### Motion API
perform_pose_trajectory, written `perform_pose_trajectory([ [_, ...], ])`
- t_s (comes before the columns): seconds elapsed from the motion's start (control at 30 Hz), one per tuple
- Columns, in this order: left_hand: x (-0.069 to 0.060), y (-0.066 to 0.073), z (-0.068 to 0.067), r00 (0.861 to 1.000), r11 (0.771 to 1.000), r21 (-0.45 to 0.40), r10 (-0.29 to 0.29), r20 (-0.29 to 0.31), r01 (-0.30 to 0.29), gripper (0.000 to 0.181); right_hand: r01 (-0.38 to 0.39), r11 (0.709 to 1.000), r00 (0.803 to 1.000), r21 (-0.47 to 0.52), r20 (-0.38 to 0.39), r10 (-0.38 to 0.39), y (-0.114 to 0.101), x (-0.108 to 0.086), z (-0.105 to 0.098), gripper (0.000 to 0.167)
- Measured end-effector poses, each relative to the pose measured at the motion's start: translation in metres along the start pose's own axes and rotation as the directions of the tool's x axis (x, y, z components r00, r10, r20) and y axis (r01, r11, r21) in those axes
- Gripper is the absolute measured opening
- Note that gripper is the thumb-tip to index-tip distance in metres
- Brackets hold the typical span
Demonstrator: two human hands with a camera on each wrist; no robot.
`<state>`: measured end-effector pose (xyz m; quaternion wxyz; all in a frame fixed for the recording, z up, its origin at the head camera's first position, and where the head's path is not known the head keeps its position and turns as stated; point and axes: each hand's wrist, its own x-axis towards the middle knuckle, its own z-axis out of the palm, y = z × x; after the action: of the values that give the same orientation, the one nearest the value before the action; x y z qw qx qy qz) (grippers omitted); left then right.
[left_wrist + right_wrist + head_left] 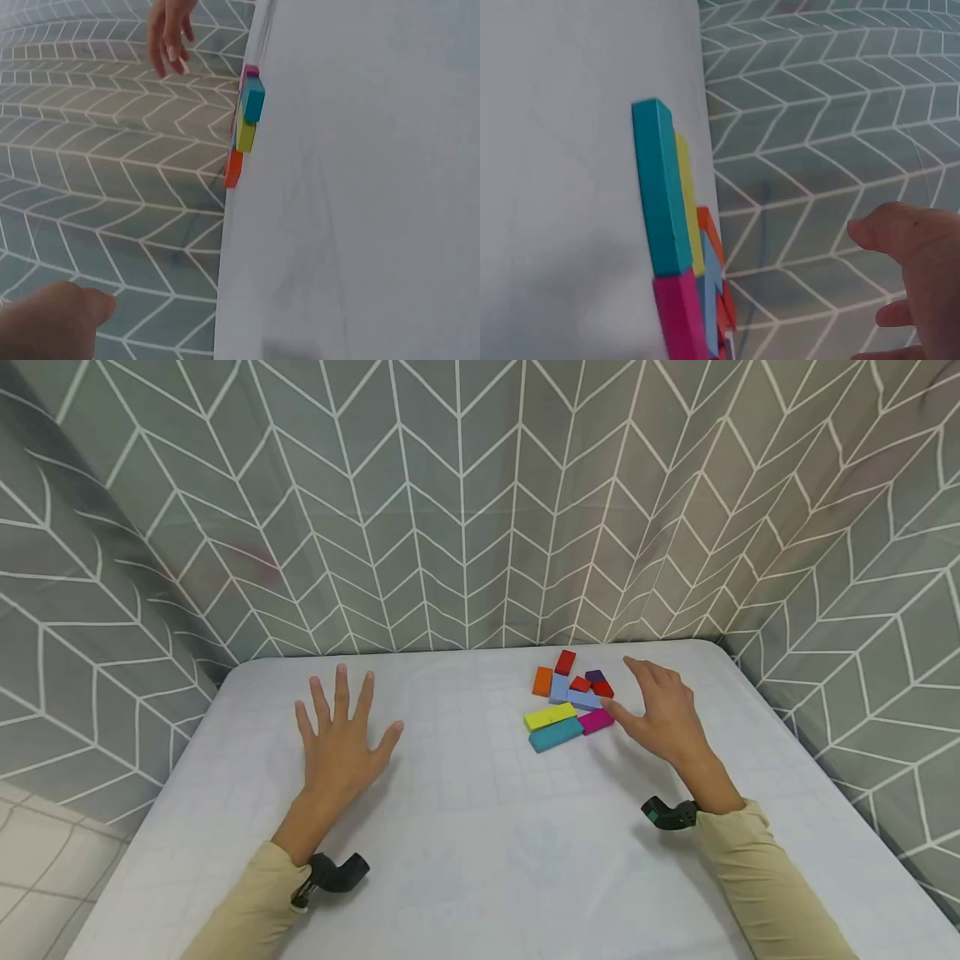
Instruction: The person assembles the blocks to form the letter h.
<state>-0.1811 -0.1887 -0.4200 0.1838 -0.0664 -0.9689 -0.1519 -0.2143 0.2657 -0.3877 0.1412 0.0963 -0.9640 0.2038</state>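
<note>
Left hand (337, 760): fingers splayed wide, nothing held, over desk (465, 827), well left of blocks (583, 700). Right hand (663, 710): thumb wide of fingers, nothing held, above desk just beside pink block (597, 721). Blocks clustered near desk's far edge, right of centre; 2 light blue.

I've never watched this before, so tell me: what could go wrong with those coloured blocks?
The right hand hovers close to the magenta block and might knock it. The yellow block and teal block lie side by side, so grabbing one could shift the other. The rearmost red block sits near the table's far edge; a push could send it off.
</note>
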Motion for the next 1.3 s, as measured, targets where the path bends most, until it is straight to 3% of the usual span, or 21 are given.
perform_pose_trajectory([
  [0.17,0.0,0.015,0.002,0.999,0.999,-0.011,0.049,-0.004,-0.049,0.084,0.035,0.999,0.999,-0.003,0.02,-0.035,-0.014,0.0,0.008,0.077],
  [0.4,0.005,0.039,0.002,0.995,0.995,-0.017,0.102,0.011,-0.102,0.083,0.048,0.999,0.993,-0.007,0.107,-0.047,-0.026,0.003,0.02,0.079],
  [0.67,0.009,0.067,0.01,0.984,0.986,-0.029,0.164,0.069,-0.163,0.085,0.062,0.998,0.986,-0.02,0.159,-0.058,-0.035,0.003,0.036,0.078],
  [1.03,0.018,0.113,0.036,0.944,0.966,0.014,0.248,0.216,-0.257,0.084,0.147,0.983,0.977,-0.108,0.173,-0.127,-0.047,-0.004,0.063,0.069],
  [1.3,0.017,0.128,0.047,0.924,0.956,0.028,0.276,0.266,-0.294,0.087,0.139,0.979,0.984,-0.151,0.132,-0.119,-0.053,-0.013,0.071,0.07],
])
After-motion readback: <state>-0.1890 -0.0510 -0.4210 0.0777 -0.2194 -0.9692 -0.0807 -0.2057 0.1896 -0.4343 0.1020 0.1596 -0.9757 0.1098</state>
